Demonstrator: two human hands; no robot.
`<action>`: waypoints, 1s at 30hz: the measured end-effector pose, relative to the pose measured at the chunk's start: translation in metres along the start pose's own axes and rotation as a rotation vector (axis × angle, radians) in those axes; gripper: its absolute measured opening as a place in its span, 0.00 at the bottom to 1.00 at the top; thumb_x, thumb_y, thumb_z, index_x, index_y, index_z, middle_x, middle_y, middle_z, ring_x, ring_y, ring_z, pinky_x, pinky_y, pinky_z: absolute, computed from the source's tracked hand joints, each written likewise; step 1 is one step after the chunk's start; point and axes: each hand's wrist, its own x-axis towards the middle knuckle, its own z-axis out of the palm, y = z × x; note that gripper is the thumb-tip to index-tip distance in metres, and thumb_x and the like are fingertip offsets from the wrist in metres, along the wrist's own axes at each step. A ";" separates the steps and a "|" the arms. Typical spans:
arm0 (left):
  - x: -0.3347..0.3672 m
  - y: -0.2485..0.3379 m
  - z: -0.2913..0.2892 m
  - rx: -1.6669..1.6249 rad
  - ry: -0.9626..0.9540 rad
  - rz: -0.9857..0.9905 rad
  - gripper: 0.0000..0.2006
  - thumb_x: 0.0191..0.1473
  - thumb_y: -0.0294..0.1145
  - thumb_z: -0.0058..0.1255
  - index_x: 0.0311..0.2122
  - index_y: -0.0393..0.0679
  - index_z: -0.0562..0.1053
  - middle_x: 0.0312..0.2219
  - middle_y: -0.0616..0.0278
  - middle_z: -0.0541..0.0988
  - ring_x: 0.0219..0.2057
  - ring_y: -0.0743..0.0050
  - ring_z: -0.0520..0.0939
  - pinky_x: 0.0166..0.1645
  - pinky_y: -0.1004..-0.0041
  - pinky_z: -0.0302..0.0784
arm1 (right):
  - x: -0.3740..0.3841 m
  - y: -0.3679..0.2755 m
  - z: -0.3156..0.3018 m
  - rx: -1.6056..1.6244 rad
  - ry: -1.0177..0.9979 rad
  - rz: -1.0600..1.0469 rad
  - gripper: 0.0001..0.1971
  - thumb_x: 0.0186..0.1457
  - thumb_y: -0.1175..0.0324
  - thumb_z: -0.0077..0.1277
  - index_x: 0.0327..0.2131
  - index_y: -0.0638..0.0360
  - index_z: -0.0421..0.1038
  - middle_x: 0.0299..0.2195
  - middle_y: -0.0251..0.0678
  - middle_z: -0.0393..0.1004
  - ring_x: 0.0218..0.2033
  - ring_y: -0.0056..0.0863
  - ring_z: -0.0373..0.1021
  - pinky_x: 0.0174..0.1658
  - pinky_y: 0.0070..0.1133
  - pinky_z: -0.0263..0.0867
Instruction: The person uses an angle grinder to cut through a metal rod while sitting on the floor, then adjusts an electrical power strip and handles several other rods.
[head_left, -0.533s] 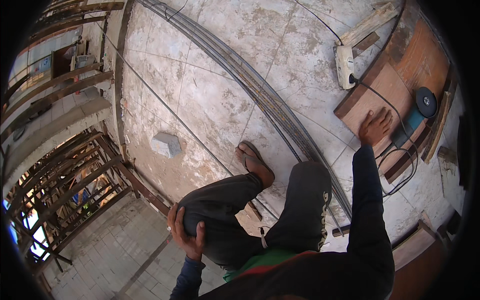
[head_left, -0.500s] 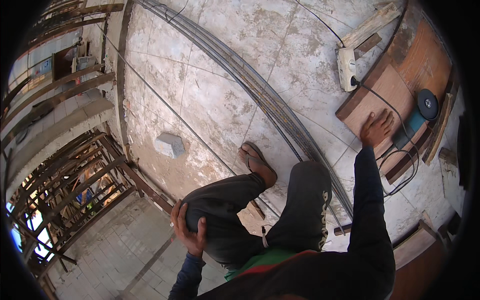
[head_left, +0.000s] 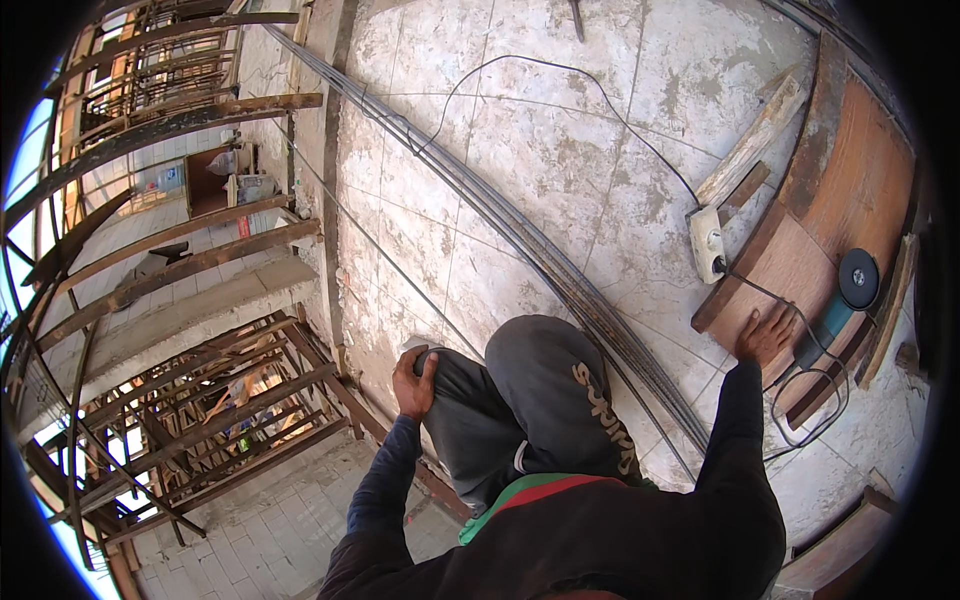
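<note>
My left hand (head_left: 412, 384) rests on my bent left knee, thumb apart from the fingers, holding no object. My right hand (head_left: 767, 335) lies flat with fingers spread on a brown wooden board (head_left: 790, 245). Just right of it an angle grinder (head_left: 826, 325) with a teal body lies on the wood, its dark round disc (head_left: 858, 279) facing up. A black cord loops beside the grinder. Near the board's left edge stands a white power strip (head_left: 707, 244) with a black plug in it.
A bundle of long steel rods (head_left: 500, 232) runs diagonally across the stained tile floor, with a single thin rod (head_left: 385, 254) to its left. Timber offcuts (head_left: 752, 138) lie behind the power strip. At the left, wooden beams (head_left: 190, 265) cross an opening beside a concrete ledge.
My view has shifted, showing more of the floor ahead. My knees now hide the sandalled foot and most of the grey block. Both hands keep their places on the knee and board.
</note>
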 end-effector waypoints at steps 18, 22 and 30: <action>0.319 -0.039 0.174 0.194 -0.183 1.065 0.21 0.51 0.31 0.58 0.50 0.41 0.70 0.49 0.53 0.73 0.46 0.49 0.77 0.46 0.57 0.74 | -0.017 0.007 0.007 -0.065 -0.016 -0.037 0.24 0.67 0.58 0.35 0.62 0.58 0.58 0.63 0.48 0.57 0.62 0.49 0.56 0.62 0.38 0.53; 0.302 -0.036 0.235 0.137 -0.237 0.786 0.24 0.51 0.33 0.59 0.52 0.37 0.68 0.54 0.44 0.66 0.50 0.43 0.73 0.51 0.53 0.70 | -0.059 -0.073 -0.044 0.166 -0.050 0.017 0.13 0.65 0.64 0.43 0.42 0.65 0.70 0.39 0.47 0.71 0.40 0.46 0.69 0.44 0.36 0.64; 0.274 -0.051 0.228 0.040 -0.041 0.901 0.24 0.52 0.33 0.57 0.54 0.39 0.67 0.59 0.41 0.61 0.59 0.42 0.66 0.63 0.48 0.60 | -0.148 -0.189 -0.048 0.631 -0.644 0.010 0.12 0.60 0.63 0.49 0.30 0.62 0.70 0.27 0.48 0.71 0.30 0.46 0.69 0.34 0.34 0.64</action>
